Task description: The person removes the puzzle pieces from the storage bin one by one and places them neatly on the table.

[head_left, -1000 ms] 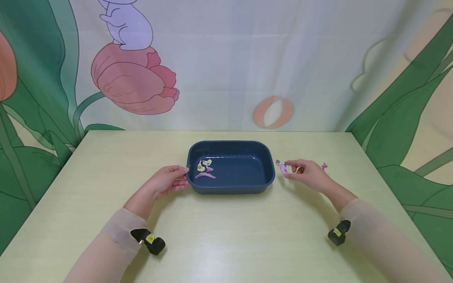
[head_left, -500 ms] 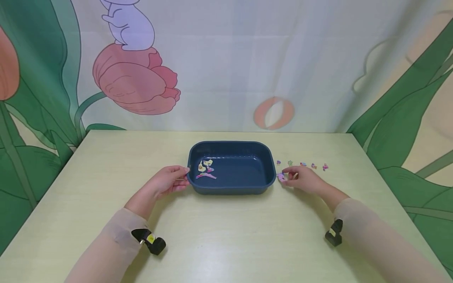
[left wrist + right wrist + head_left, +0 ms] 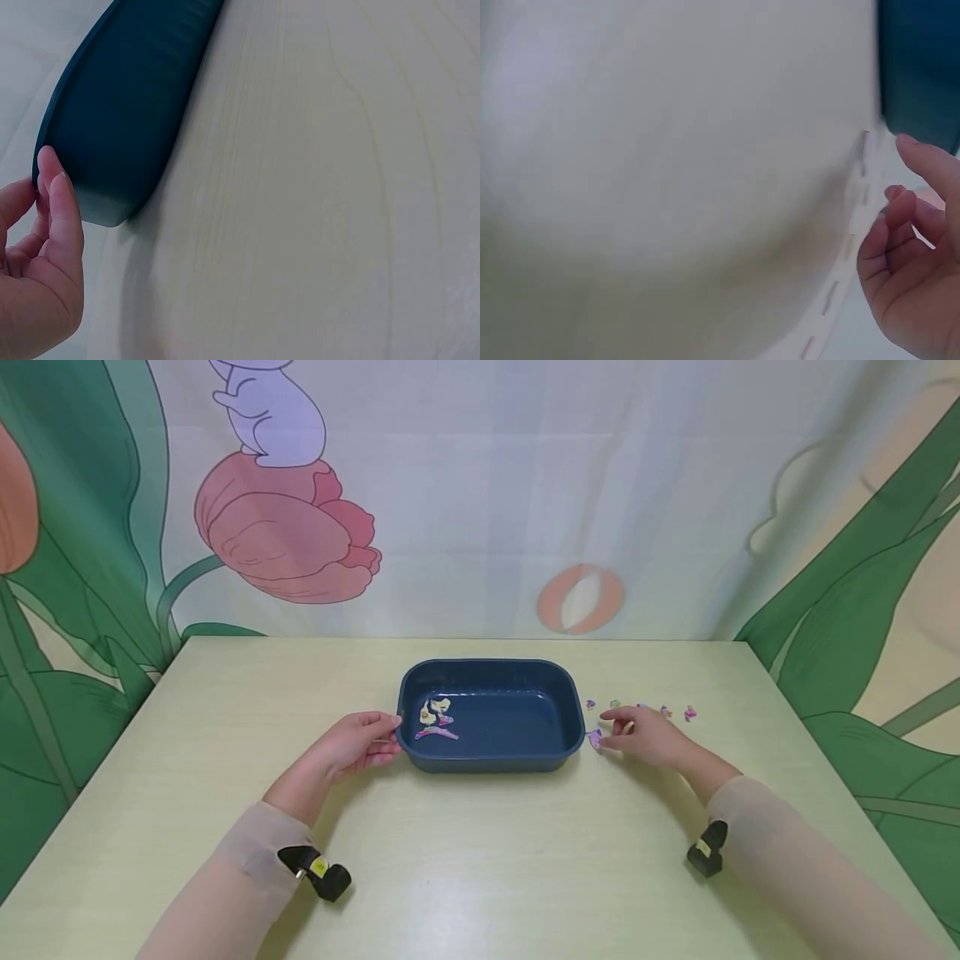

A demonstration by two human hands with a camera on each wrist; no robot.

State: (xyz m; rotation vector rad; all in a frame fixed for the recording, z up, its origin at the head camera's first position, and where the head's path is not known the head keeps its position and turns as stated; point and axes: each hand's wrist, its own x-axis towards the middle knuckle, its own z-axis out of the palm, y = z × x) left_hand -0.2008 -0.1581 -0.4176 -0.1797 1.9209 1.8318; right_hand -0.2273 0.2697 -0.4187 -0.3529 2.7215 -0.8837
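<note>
A dark blue tray (image 3: pixel 491 763) stands mid-table, holding a yellow-and-navy piece (image 3: pixel 433 712) and a pink strip (image 3: pixel 437 733) at its left. My left hand (image 3: pixel 352 745) pinches the tray's left rim between thumb and fingers; the left wrist view shows this hand (image 3: pixel 45 262) at the tray's edge (image 3: pixel 112 112). Beside the tray's right wall a small purple piece (image 3: pixel 596 739) lies on the table. Next to it is my right hand (image 3: pixel 645 737), thumb and index finger parted. In the right wrist view nothing shows between the fingers of this hand (image 3: pixel 919 247).
Several small colourful pieces lie in a row right of the tray, from a purple one (image 3: pixel 591 704) to a pink one (image 3: pixel 690 713). Behind the table (image 3: pixel 480 860) hangs a printed curtain (image 3: pixel 450 527).
My right hand has brought the purple piece nearer the front beside the tray, then let go of it as the fingers parted. The left hand has stayed on the rim.
</note>
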